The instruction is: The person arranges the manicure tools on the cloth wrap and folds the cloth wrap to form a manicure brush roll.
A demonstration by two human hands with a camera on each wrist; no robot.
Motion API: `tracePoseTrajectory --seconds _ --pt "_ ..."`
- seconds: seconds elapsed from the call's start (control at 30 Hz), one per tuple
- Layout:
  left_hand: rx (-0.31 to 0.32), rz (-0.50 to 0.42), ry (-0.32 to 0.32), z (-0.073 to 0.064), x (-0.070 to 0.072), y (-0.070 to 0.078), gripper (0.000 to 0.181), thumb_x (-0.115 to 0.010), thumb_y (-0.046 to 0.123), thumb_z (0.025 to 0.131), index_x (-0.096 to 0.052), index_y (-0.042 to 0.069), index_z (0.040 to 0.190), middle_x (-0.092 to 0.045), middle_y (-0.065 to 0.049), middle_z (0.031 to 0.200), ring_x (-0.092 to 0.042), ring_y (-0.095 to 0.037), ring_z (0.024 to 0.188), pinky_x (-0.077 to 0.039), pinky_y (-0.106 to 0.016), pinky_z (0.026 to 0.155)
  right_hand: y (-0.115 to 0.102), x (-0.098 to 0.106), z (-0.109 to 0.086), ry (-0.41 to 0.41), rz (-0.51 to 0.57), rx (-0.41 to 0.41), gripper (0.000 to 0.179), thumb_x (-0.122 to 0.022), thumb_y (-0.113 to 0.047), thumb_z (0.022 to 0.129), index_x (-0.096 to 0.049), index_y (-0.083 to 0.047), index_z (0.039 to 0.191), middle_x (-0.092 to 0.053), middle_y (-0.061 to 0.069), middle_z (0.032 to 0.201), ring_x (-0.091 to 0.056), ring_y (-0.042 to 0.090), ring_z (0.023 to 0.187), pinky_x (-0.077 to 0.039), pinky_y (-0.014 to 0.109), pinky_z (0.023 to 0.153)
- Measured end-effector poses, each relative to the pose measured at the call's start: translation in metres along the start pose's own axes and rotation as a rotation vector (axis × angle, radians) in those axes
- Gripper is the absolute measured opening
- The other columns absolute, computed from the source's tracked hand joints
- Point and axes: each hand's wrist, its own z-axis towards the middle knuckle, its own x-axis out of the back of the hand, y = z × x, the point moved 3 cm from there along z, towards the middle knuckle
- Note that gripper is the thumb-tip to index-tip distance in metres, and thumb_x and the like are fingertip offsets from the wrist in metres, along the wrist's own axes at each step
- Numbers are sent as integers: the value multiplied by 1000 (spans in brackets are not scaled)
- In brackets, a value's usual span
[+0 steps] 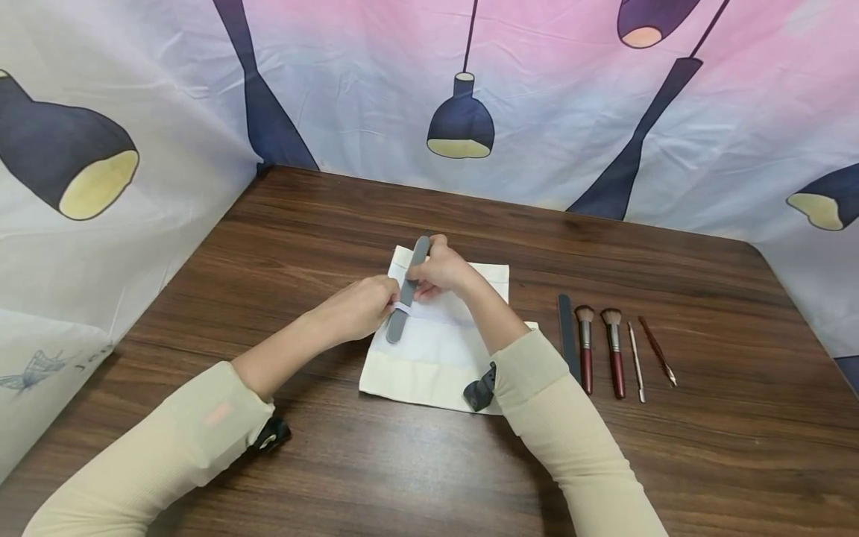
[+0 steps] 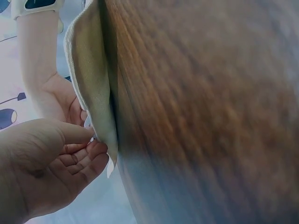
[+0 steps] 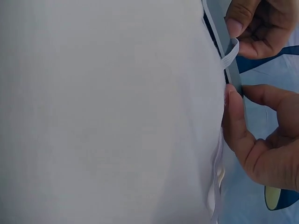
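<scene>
Sleeves (image 1: 570, 432), gray file (image 1: 406, 291), faint lettering (image 1: 94, 359)

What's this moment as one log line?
right hand: grips gray file; left hand: pinches elastic band; gray file: under band, over white cloth; right of cloth: second file, two brushes

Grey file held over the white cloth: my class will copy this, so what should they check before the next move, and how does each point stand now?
1. Right hand grips the grey file: ok.
2. Left hand pinches the white band: ok.
3. File runs under the band: ok, its near end shows past it.
4. Cloth edge beside the left hand lies flat: not ok, it looks lifted off the table.
5. Two brushes clear of the hands: ok.
6. Band snug on the file: cannot tell.
</scene>
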Motion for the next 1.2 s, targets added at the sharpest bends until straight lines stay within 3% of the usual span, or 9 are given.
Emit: tracePoseTrajectory --seconds 0.57,0.83,1.2 --pt "12 -10 -2 2 -1 -1 5 -61 -4 84 -57 -2 87 -56 -8 81 -53 -17 69 -46 -27 60 2 -10 -12 -39 -45 -18 88 -62 -1 84 2 -9 143 -58 19 77 -60 19 50 -52 27 53" --pt "5 -18 17 2 -2 -2 5 -60 -6 83 -57 -2 85 -56 -8 81 -54 -18 71 -46 -30 63 4 -10 -12 -77 -86 -15 85 -66 0 81 -11 -14 143 -60 16 73 -59 18 52 -52 27 54" --pt "-6 5 12 3 -2 -3 5 -60 -6 82 -58 -3 86 -58 -11 83 -55 -19 72 -47 -30 63 6 -10 -10 -89 -114 -29 88 -69 -3 81 -11 -14 146 -61 15 74 -59 17 53 -52 27 55"
